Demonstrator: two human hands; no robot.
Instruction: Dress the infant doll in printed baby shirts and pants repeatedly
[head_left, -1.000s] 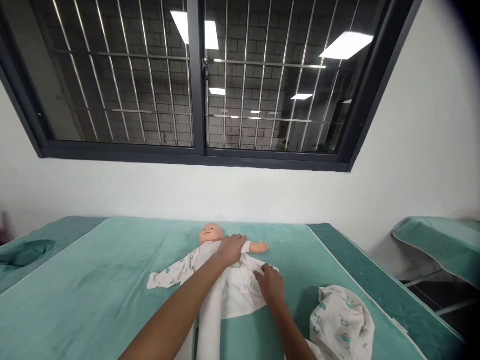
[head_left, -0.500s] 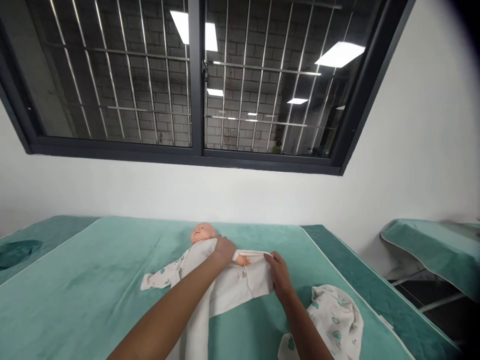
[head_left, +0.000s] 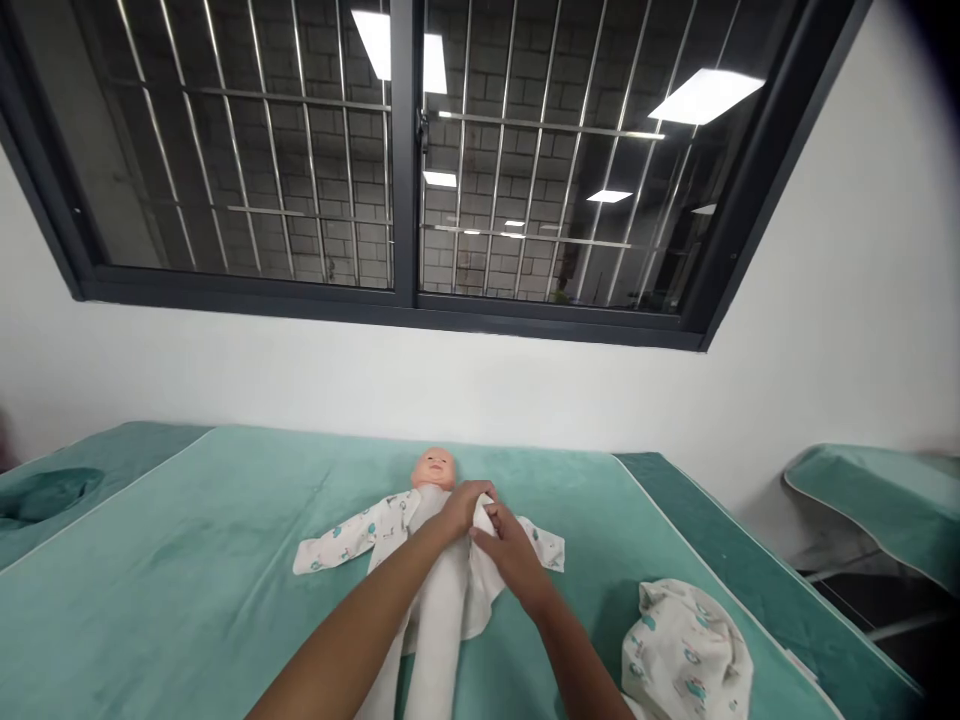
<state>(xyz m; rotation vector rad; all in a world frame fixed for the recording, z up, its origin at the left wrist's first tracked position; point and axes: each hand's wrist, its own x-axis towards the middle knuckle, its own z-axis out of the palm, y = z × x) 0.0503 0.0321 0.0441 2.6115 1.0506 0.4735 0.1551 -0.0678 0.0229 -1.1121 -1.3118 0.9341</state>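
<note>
At lower centre, the shirt (head_left: 486, 582) around the doll (head_left: 433, 468) looks light and soft, best held by its edge; the right hand (head_left: 516, 558) pinches it, the left hand (head_left: 463, 510) curls alongside, grip unclear.

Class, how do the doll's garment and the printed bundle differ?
The garment has outspread sleeves; the printed bundle is a rounded heap. The left hand and right hand are at the garment; neither touches the bundle. Both are white with teal prints and lie on the green cover.
</note>
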